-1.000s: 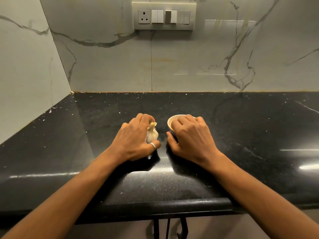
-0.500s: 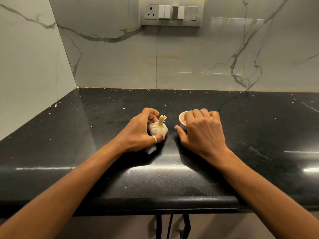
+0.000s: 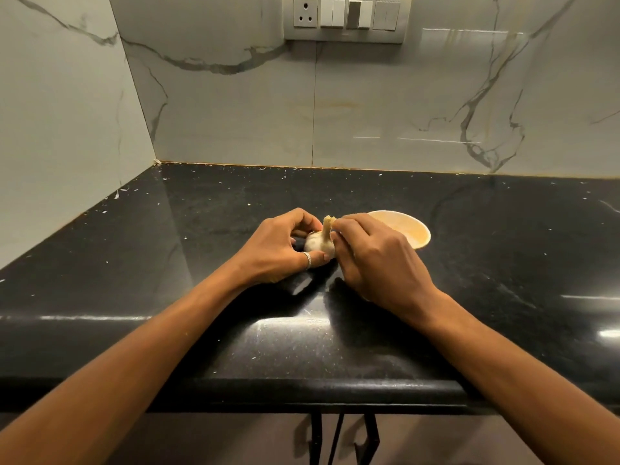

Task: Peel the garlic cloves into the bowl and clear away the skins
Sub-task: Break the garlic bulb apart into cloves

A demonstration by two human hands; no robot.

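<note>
The glossy black speckled stone countertop [image 3: 302,357] is crossed by two bare forearms. A whole white papery garlic bulb [image 3: 317,244] is gripped low over the counter by the left hand [image 3: 278,250], its fingers curled round it. The bulb's dry tan stalk is pinched by the right hand [image 3: 375,260]. Just behind that hand, a small round cream bowl [image 3: 407,228] is seen. Farther back, a white switch panel [image 3: 345,18] is mounted on the grey-veined marble wall [image 3: 402,105].
</note>
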